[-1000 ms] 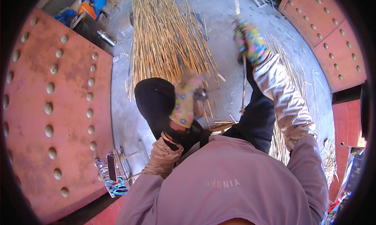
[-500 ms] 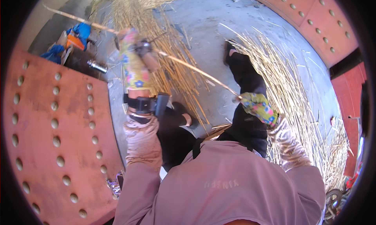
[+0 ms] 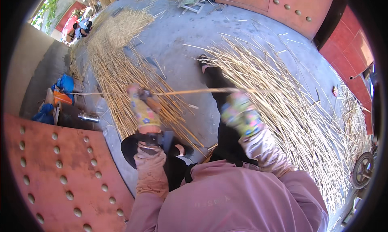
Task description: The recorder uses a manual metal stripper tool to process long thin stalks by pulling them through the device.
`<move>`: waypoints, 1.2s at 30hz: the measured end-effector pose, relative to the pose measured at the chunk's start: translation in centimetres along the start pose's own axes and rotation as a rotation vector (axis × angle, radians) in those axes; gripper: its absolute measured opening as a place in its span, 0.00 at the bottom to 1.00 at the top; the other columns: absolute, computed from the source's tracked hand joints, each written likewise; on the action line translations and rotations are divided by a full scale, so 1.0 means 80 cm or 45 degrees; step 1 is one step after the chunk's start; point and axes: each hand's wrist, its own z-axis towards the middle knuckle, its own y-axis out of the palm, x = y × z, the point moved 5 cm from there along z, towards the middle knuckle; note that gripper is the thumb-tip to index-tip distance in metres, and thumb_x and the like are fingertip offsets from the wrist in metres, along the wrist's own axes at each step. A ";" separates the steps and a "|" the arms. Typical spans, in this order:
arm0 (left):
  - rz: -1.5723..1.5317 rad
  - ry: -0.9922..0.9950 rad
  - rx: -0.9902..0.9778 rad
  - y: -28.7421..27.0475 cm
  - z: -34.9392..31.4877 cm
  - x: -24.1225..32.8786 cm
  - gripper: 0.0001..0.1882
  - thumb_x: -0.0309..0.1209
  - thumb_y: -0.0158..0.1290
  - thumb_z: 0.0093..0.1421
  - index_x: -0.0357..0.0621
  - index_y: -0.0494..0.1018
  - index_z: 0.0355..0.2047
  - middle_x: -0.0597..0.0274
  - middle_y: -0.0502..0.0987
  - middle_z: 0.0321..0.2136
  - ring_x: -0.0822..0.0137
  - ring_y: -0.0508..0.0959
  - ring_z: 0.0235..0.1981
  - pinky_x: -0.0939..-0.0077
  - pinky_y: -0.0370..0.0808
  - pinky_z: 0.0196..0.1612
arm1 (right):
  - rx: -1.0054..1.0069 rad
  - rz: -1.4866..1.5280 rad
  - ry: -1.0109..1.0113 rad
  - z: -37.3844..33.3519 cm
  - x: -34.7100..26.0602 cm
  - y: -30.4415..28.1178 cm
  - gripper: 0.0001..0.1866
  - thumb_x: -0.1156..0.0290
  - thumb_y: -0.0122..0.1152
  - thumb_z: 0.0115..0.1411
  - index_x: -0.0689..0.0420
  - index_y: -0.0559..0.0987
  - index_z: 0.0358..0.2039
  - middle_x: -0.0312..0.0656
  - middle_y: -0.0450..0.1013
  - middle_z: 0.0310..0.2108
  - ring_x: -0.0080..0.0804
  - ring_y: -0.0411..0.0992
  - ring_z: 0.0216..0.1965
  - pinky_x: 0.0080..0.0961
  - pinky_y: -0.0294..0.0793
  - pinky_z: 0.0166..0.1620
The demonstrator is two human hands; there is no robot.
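Inspecting the single long stalk (image 3: pixel 190 91), we found it stretched crosswise above the floor (image 3: pixel 173 54), passing both gloved hands. The fingers of the left hand (image 3: pixel 142 106) appeared clamped around it, beside a dark object (image 3: pixel 145 95) we could not identify; the right hand (image 3: pixel 241 114) was blurred against the stalk, and we could not tell whether its fingers were closed. In our judgement, a loose right grip could have let the stalk slip or spring, and uneven bending could have split it. Its left end ran toward the blue and orange bags (image 3: pixel 64 86) near the steel flask (image 3: pixel 88 118); a wide swing risked catching them. Loose stalks from the left pile (image 3: pixel 115 74) or right pile (image 3: pixel 279 102) could have rolled underfoot.
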 end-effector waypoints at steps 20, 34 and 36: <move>0.200 0.189 -0.432 0.043 -0.075 -0.001 0.10 0.32 0.50 0.51 0.47 0.67 0.34 0.68 0.69 0.21 0.78 0.69 0.19 0.88 0.67 0.20 | -0.904 1.088 0.684 0.015 -0.064 0.047 0.15 0.73 0.49 0.50 0.62 0.69 0.40 0.40 0.70 0.27 0.25 0.67 0.21 0.16 0.65 0.21; 0.066 -0.765 -0.370 -0.074 -0.149 -0.080 0.29 0.63 0.41 0.44 0.48 0.66 0.25 0.69 0.65 0.14 0.73 0.67 0.14 0.81 0.64 0.16 | -0.573 1.735 0.573 0.265 -0.189 0.146 0.14 0.64 0.40 0.58 0.63 0.66 0.36 0.27 0.50 0.12 0.15 0.47 0.11 0.13 0.47 0.14; -0.028 -0.771 -0.319 -0.083 -0.152 -0.086 0.26 0.61 0.40 0.47 0.49 0.65 0.23 0.70 0.63 0.13 0.74 0.66 0.13 0.82 0.63 0.15 | -0.486 1.708 0.609 0.257 -0.175 0.168 0.14 0.64 0.40 0.58 0.63 0.66 0.34 0.26 0.49 0.12 0.16 0.45 0.11 0.15 0.46 0.14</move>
